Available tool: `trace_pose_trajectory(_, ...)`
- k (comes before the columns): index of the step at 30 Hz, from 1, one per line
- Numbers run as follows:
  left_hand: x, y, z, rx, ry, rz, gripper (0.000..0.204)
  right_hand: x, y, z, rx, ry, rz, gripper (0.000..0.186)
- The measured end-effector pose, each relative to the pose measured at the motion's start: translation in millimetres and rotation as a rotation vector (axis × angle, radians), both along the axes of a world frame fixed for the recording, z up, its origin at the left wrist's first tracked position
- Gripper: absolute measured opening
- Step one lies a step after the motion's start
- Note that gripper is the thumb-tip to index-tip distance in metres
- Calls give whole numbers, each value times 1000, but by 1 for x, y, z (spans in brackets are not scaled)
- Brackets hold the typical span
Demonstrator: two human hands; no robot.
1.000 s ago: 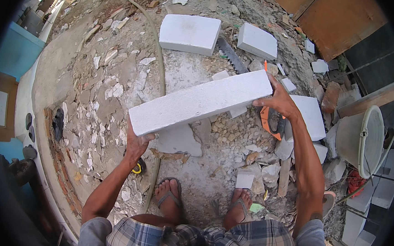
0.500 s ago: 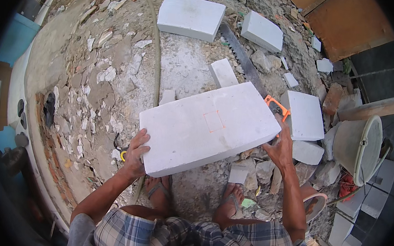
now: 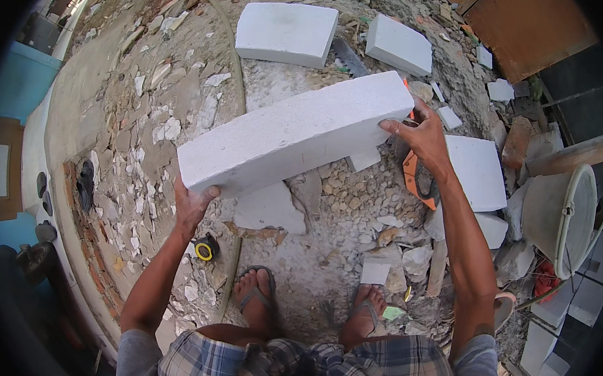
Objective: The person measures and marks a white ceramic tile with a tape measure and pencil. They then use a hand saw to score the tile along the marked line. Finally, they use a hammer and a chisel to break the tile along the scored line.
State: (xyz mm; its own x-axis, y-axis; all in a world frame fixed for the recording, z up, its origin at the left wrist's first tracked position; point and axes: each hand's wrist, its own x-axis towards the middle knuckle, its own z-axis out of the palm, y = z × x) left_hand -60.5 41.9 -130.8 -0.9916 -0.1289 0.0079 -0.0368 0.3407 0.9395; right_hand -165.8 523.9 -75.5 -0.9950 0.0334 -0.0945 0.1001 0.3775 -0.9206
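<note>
A long white lightweight concrete block (image 3: 299, 128) is held between my two hands, its narrow side turned up and its left end nearer to me. My left hand (image 3: 194, 205) grips the left end, thumb on the near face. My right hand (image 3: 424, 135) is wrapped round the right end, thumb also on the near face. Below my right hand lies a handsaw with an orange handle (image 3: 419, 181); the block hides much of its toothed blade (image 3: 349, 57). A black and yellow tape measure (image 3: 204, 247) rests on the ground below my left hand.
White blocks (image 3: 288, 35) lie at the far side, and another block (image 3: 475, 173) at the right. A broken slab (image 3: 270, 210) is under the held block. A hose (image 3: 235, 54) crosses the rubble-strewn ground. A bucket (image 3: 568, 220) stands tilted at the right.
The block has moved away from me and turned over, so its broad face with the orange square mark no longer shows. More of the saw handle and the tape measure is visible.
</note>
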Motion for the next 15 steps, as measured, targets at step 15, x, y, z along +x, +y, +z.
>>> trace_pose_trajectory(15,-21,58,23,81,-688,136,87,-27,-29,-44,559,-139,-251,77)
